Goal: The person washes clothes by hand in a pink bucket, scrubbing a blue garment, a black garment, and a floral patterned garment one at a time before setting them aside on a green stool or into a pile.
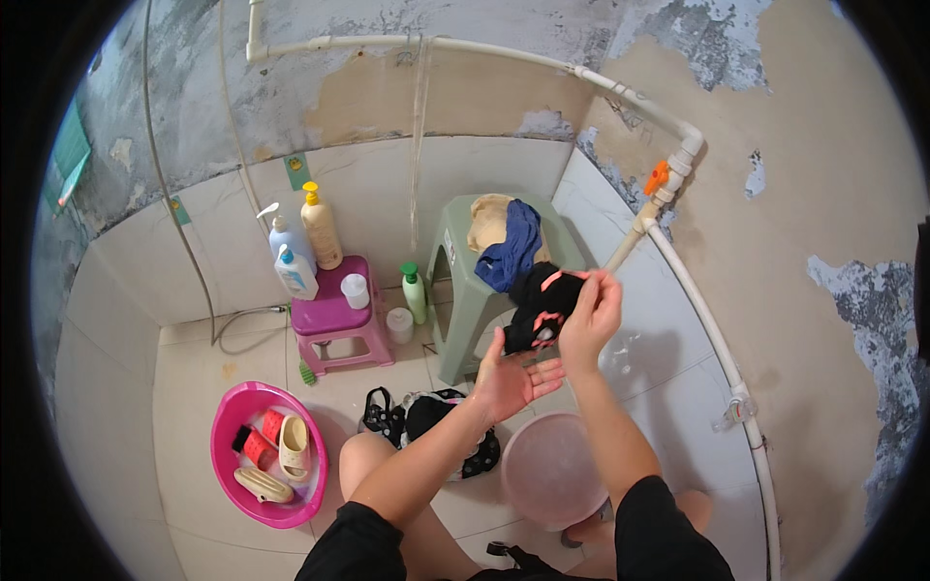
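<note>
A black cloth garment with pink trim [546, 301] hangs from my right hand [594, 319], its top edge pinched between thumb and fingers. Palm up and fingers spread, my left hand [517, 385] is just below the garment; whether it touches the lower edge I cannot tell. Behind the garment, a blue cloth [508, 247] and a beige cloth [488, 221] lie on a grey-green plastic stool [454, 319]. Below my hands a pale pink plastic basin [554, 472] sits on the tiled floor. Beside it lies a pile of black and white dotted cloth [436, 421].
A bright pink basin [227, 472] with red and cream slippers stands at the left. Pump bottles [321, 229] and a white cup [355, 290] are on a purple stool [320, 317]. A green bottle [413, 294] stands between the stools. White water pipe [697, 298] runs along the right wall.
</note>
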Motion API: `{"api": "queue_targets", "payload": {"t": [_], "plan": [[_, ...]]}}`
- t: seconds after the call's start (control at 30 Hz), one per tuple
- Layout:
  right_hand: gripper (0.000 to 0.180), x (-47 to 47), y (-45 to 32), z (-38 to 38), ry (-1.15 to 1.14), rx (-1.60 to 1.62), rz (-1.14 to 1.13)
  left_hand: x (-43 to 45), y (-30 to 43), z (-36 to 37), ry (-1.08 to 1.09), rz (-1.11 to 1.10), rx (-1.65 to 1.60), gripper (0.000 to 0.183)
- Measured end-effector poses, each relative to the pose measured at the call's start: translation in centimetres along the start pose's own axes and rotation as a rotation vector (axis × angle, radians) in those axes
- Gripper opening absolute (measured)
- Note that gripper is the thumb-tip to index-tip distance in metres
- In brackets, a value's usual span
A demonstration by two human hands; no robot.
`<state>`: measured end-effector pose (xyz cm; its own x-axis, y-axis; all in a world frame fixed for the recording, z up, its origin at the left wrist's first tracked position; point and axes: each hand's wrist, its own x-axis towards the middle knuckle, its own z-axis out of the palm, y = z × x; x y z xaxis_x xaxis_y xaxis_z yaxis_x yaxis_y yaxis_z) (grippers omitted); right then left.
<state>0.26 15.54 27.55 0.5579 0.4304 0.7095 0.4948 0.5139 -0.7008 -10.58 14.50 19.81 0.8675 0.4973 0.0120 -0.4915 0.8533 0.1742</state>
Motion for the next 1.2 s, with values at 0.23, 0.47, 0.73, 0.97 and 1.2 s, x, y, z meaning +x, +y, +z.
{"api": "queue_targets", "payload": {"t": [0.23, 0.47, 0.73, 0.97, 1.2], "plan": [[0.016, 8.9, 3.4, 7.7, -0.211, -0.056, 0.327, 0.6, 1.1, -3.3, 0.728, 0.203, 0.252, 0.039], [0.038, 3.0, 11.9, 7.5, -0.687, -0.745, -0.360, -0.3, 3.1, -4.2, 0.819, 0.360, 0.311, 0.021], [0.006, -22.9, 13.4, 0.0, -0.513, -0.216, 0.326, -1.1, 2.5, -8.4, 0.985, 0.279, 0.744, 0.016], [0.051, -36.7, 13.1, -2.7, -0.901, -0.563, 0.258, -6.1, 1.0, -11.5, 0.915, -0.292, 2.045, 0.030], [0.016, -30.6, 15.8, -2.2, -0.753, -0.200, 0.691, -7.3, 3.1, -11.9, 0.746, -0.608, 2.421, 0.028]]}}
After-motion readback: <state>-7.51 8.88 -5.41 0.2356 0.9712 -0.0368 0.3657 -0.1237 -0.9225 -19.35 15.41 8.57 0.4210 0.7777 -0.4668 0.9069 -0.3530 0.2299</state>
